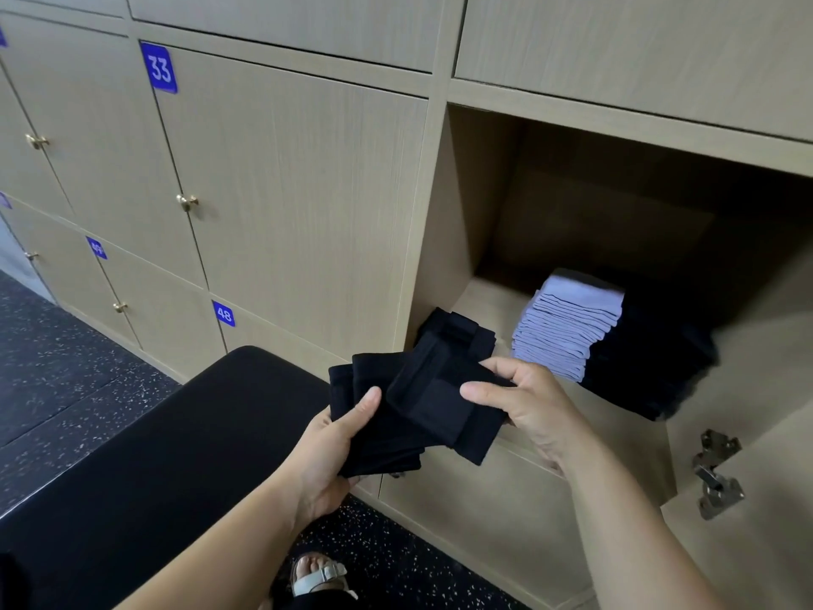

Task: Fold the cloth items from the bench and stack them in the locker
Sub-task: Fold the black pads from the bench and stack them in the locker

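beige locker doors point(286, 191) back the left hand point(327, 451) and right hand point(528, 407), both gripping a bundle of folded black cloths point(409, 411) just outside the open locker point(466, 191), likely squaring it to join the black pile point(457, 334) inside its front edge, beside the lavender stack point(567, 328).

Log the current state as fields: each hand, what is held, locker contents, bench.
left hand: grips the folded black cloths from below, thumb on top
right hand: pinches the same cloths at their right edge
position: held in front of the open locker, not yet inside
locker contents: lavender stack in the middle, black stack to its right, small black pile at front left
bench: black, at lower left
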A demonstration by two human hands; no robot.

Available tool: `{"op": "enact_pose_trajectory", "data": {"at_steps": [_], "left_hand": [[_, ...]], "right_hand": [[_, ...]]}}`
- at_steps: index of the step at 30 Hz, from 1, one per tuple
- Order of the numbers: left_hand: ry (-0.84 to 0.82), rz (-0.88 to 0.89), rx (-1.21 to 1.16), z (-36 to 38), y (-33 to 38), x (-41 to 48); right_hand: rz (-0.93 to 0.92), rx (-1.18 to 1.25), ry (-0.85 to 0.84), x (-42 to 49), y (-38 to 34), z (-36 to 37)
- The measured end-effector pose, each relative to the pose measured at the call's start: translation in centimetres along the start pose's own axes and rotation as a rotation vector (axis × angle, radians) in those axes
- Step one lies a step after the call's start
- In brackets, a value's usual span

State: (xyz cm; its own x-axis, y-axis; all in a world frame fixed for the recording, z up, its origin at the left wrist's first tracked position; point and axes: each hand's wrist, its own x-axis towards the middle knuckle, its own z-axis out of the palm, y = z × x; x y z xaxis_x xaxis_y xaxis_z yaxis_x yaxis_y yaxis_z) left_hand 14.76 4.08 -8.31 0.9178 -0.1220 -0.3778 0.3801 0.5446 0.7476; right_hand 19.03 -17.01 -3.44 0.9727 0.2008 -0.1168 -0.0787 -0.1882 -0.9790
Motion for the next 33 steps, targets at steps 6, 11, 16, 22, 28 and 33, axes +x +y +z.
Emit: {"op": "enact_pose_trajectory", "data": {"at_steps": [6,11,16,22,28,33], "left_hand": [[-0.014,0.034,0.005,0.6,0.1,-0.3],[0.018,0.082,-0.035,1.3,0.1,-0.1],[0.035,0.100,-0.028,1.9,-0.5,1.1],[0.067,0.112,-0.039,1.8,-0.5,3.1],[0.074,0.131,-0.029,1.0,0.6,5.0],[0.074,0.139,-0.007,0.0,1.1,6.3]], "right_hand": [[0.036,-0.084,0.043,0.3,-0.2,0.9],[0.075,0.142,0.205,-0.9,1.9,0.8],[0.002,0.155,0.386,-2.0,5.0,1.4],[-0.075,0.280,0.587,1.5,4.6,-0.6],[-0.024,0.362,0.608,8.7,3.0,-2.2],[0.083,0.311,0.627,12.7,4.0,-1.9]]}}
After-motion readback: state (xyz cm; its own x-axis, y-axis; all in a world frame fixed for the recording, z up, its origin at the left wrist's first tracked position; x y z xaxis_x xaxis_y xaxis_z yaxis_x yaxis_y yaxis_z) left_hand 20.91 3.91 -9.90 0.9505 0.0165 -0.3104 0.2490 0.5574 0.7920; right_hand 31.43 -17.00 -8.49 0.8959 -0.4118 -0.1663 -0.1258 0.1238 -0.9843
